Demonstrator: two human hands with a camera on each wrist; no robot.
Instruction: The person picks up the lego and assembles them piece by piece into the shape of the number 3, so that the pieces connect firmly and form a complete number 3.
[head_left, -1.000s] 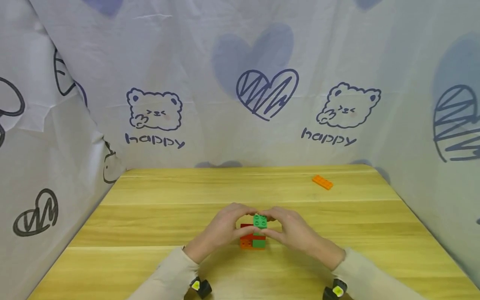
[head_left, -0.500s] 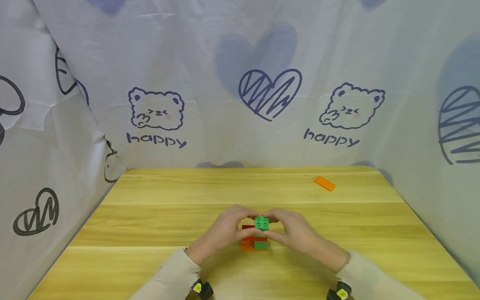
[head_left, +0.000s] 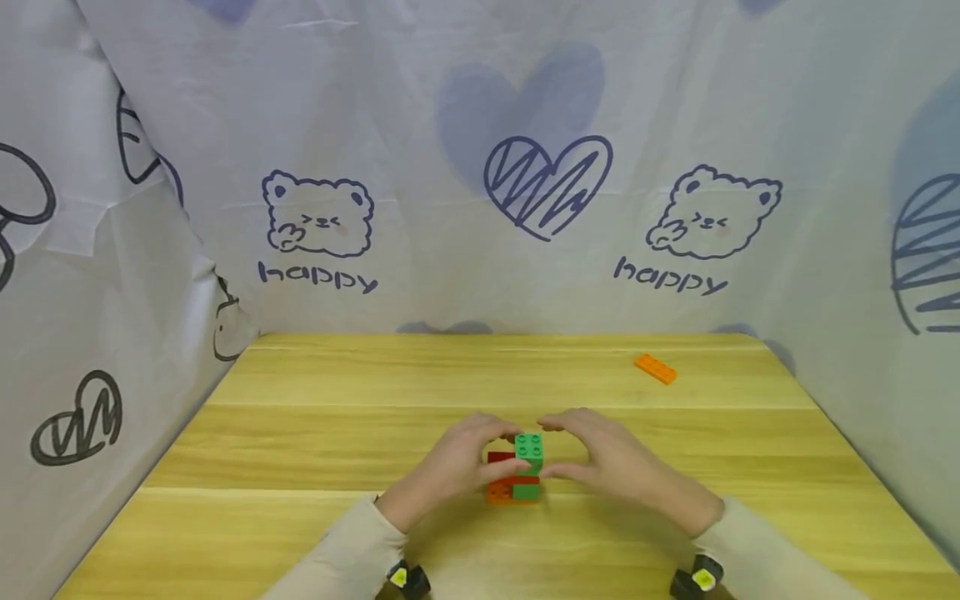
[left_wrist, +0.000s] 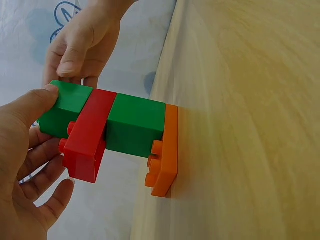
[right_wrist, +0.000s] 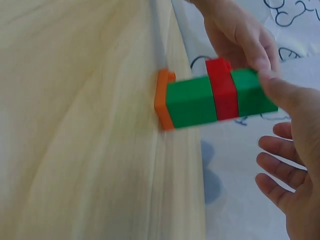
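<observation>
A stack of toy building bricks stands on the table: an orange plate [left_wrist: 170, 145] at the bottom, a green brick [left_wrist: 135, 122] on it, then a red brick [left_wrist: 92, 135], and a square green brick [head_left: 528, 448] on top. The red brick overhangs to the left. My left hand [head_left: 455, 467] pinches the top green brick, thumb on the near side and fingers behind. Just right of that brick is my right hand [head_left: 626, 460], thumb and fingers spread apart. In the right wrist view, the right hand's fingers [right_wrist: 281, 167] show loosely bent, holding nothing.
Another orange plate [head_left: 656, 368] lies on the wooden table [head_left: 337, 450] at the far right. White cloth [head_left: 427, 275] printed with hearts and bears hangs behind the table and along both sides.
My right hand has come away from the top green brick, moving right as its thumb and fingers spread. My left hand keeps its place at the stack. The whole view shifts slightly.
</observation>
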